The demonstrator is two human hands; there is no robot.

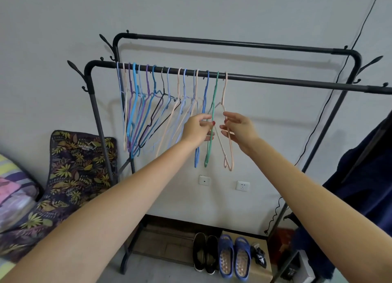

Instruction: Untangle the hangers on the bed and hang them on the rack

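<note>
Reaching up with both arms toward the front rail of the black rack (pixel 275 80), where a row of thin hangers (pixel 148 104) already hangs by its hooks.

Left hand (pixel 196 131): fingers curled, thumb and forefinger pinching the green hanger (pixel 212 121) partway down its frame. Red polish on one nail. The hand covers part of the green frame, and also the lower run of the blue hanger (pixel 203 104) just beside it, so whether it touches the blue one cannot be told.

Right hand (pixel 238 130): fingers bent around the peach hanger (pixel 228 151), last in the row on the right side. The wire passes behind the fingers; grip looks light, the exact contact points are hidden.

Hanger row: pale blue, peach, purple, bright blue and one black, bunched at the left end of the rail and overlapping heavily. Count hard to make out there; frames cross one another and lower ends blend into the wall shadows.

Back rail of the rack is higher, bare in the part seen. Right end of the front rail runs out of view.

Surroundings:
- Bed (pixel 12 189) at far left, only a corner showing, striped cover; no hangers visible on that part.
- Leaf-print cushion (pixel 78 166) leaning against the wall by the rack's left post.
- Dark blue garment (pixel 364 187) at right edge, cut off.
- Black shoes (pixel 204 253) and blue slippers (pixel 234 257) on the floor under the rack.
- Two wall sockets (pixel 242 185) behind the arms.
- Black cable (pixel 331 96) running down the wall, upper end out of view.
</note>
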